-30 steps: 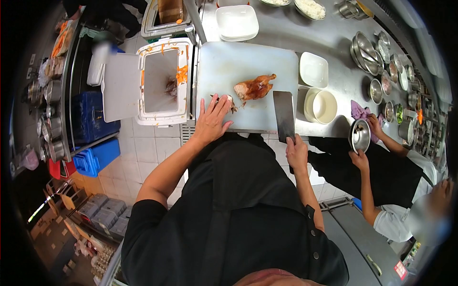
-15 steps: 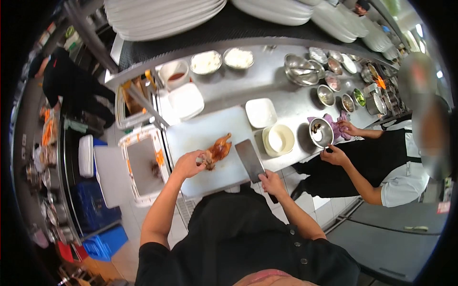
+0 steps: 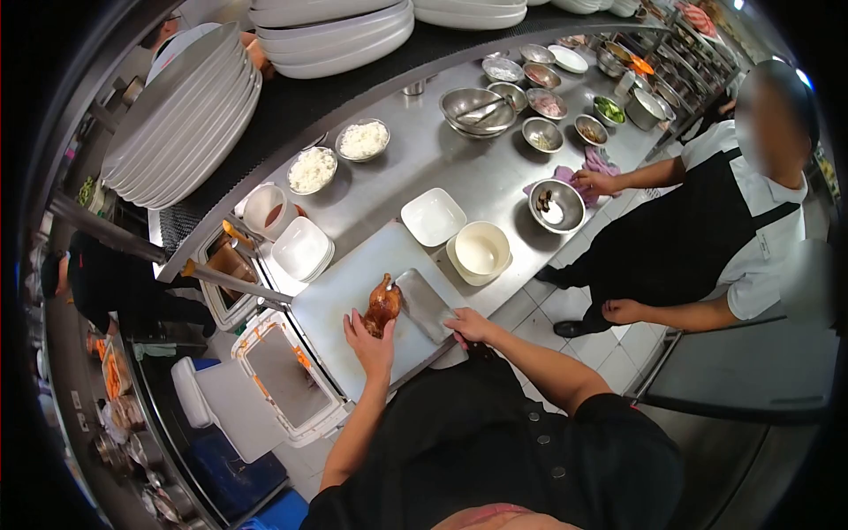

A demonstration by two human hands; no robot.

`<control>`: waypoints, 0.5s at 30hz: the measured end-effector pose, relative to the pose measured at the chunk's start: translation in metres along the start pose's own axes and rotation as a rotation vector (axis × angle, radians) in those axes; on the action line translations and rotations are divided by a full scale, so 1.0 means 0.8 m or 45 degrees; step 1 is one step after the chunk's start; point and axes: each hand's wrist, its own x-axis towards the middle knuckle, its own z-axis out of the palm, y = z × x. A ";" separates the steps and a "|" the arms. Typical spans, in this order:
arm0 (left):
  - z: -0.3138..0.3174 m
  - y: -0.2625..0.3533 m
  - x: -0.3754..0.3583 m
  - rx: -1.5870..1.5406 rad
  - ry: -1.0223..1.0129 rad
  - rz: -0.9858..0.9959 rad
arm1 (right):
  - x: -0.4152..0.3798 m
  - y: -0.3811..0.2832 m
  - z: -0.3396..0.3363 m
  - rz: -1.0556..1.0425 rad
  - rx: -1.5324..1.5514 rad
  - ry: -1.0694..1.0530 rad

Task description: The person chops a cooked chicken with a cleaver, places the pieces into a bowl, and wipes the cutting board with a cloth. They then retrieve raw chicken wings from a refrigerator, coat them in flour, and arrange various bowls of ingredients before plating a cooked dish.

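Observation:
A glossy brown piece of roast poultry (image 3: 383, 300) with a leg bone at its far end lies on the white cutting board (image 3: 332, 284). My left hand (image 3: 371, 344) grips its near end, thumb and fingers on either side. My right hand (image 3: 471, 326) is wrapped round the handle of a cleaver (image 3: 424, 305). The cleaver's broad blade is turned flat over the board, right beside the poultry's right side.
Left of the board stands a white bin (image 3: 296, 375). White square dishes (image 3: 303, 250) and a cream tub (image 3: 483, 251) border the board. Rice bowls (image 3: 364, 140) and metal bowls (image 3: 477, 108) stand behind. A co-worker (image 3: 689, 208) is at the right; stacked plates (image 3: 190, 124) sit on the shelf above.
The view has turned. My left hand has shifted onto the poultry's near end, and the cleaver blade has come in close beside the poultry. The co-worker's one hand has left the metal bowl.

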 end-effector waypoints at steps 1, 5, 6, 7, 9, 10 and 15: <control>0.003 0.004 0.004 0.008 -0.013 0.003 | 0.005 -0.002 0.003 -0.007 -0.022 -0.037; 0.011 0.004 0.015 0.185 0.061 0.133 | 0.012 -0.007 0.028 0.095 -0.038 -0.114; 0.013 0.001 0.018 0.187 0.070 0.155 | 0.012 -0.008 0.037 0.048 -0.037 -0.118; 0.013 0.000 0.020 0.179 0.062 0.160 | 0.012 -0.009 0.045 0.051 -0.036 -0.105; 0.014 -0.001 0.022 0.107 0.108 0.106 | 0.013 -0.012 0.056 0.014 0.001 -0.158; 0.012 0.001 0.022 0.082 0.135 0.117 | 0.013 -0.014 0.059 0.019 -0.026 -0.174; -0.009 0.031 0.039 0.089 0.156 0.188 | 0.005 -0.033 0.066 -0.016 0.031 -0.166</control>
